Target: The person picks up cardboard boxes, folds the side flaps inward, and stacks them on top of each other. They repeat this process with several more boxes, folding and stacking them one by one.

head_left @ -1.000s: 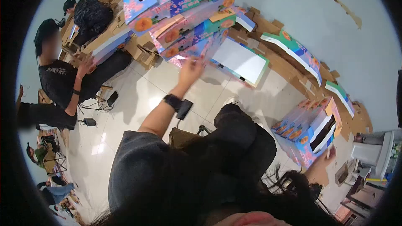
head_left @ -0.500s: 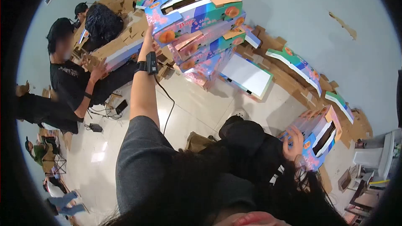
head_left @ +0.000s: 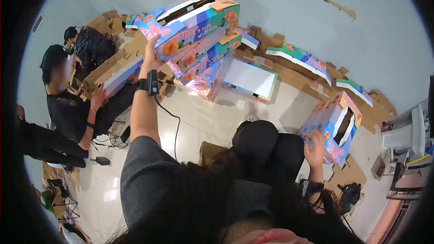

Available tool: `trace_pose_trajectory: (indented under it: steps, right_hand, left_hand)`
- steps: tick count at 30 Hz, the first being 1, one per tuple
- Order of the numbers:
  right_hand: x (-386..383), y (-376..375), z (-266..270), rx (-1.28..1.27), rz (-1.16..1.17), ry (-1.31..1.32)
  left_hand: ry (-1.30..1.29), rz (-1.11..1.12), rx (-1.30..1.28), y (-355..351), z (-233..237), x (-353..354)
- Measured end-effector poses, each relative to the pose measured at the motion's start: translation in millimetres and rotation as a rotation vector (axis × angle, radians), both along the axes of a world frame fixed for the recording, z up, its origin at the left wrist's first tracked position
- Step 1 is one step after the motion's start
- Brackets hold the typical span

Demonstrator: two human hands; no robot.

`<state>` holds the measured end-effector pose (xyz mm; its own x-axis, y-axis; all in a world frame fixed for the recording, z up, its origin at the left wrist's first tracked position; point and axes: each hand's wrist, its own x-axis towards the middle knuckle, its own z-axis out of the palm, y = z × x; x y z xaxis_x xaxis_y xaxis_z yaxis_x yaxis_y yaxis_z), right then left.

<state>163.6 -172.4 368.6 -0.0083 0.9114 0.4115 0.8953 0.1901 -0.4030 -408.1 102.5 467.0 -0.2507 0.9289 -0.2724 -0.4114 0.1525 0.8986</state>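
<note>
A printed carton [head_left: 199, 25] with a slotted top tops a tilted stack of similar colourful boxes. My left hand [head_left: 152, 56] is against the near left end of that top carton, gripping its lower edge; part of the fingers is hidden by it. Beside my right knee, my right hand [head_left: 315, 148] has its fingers bent and apart, close to the near side of another printed carton [head_left: 333, 131] standing on the floor. Whether those fingertips touch it is hard to tell. A carton with a white face [head_left: 249, 77] lies right of the stack.
Flattened cardboard [head_left: 294, 79] and printed strips [head_left: 300, 61] lie along the wall. At the left, a co-worker in black [head_left: 68, 113] holds a long cardboard piece [head_left: 120, 74]. Cables and a black adapter [head_left: 102, 160] are on the floor. A white basin [head_left: 404, 131] stands far right.
The whole view has shifted, with the stack now further left. My right hand has moved down the side of the right carton, its fingers more bent. My left hand remains at the top carton.
</note>
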Motion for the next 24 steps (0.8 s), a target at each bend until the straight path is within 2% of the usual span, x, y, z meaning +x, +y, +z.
trace_pose_trajectory:
  steps: [1,3,5,8,11,13,15,17,19,21,24]
  right_hand:
    - [-1,2,1,-0.019,0.001,0.020]
    - [-4,12,2,-0.019,-0.001,0.063]
    - [-6,18,6,-0.006,-0.002,0.103]
    - [-16,27,32,-0.081,0.040,0.314]
    - [-19,44,34,-0.104,0.169,1.029]
    - [-35,54,53,-0.106,0.218,1.341]
    - [-35,51,55,-0.107,0.236,1.647]
    - [-24,50,44,-0.104,0.225,1.938]
    - [0,35,33,-0.202,0.279,1.998]
    - [23,21,34,-0.312,0.328,2.065]
    - [73,5,24,-0.172,0.059,2.063]
  left_hand:
    - [0.001,-0.005,0.014,3,-5,1]
    - [0.053,0.006,0.226,6,-28,-2]
    - [0.084,0.009,0.358,-12,-17,16]
    - [0.150,-0.040,0.419,-55,17,44]
    - [0.077,-0.149,0.385,-84,23,70]
    - [-0.069,-0.262,0.395,-98,10,98]
    - [-0.071,-0.380,0.198,-114,-9,126]
    - [-0.079,-0.539,0.148,-136,-15,173]
    - [-0.163,-0.695,0.056,-138,-42,197]
    - [-0.189,-0.731,-0.036,-139,-54,220]
    - [-0.181,-0.827,-0.039,-130,-78,240]
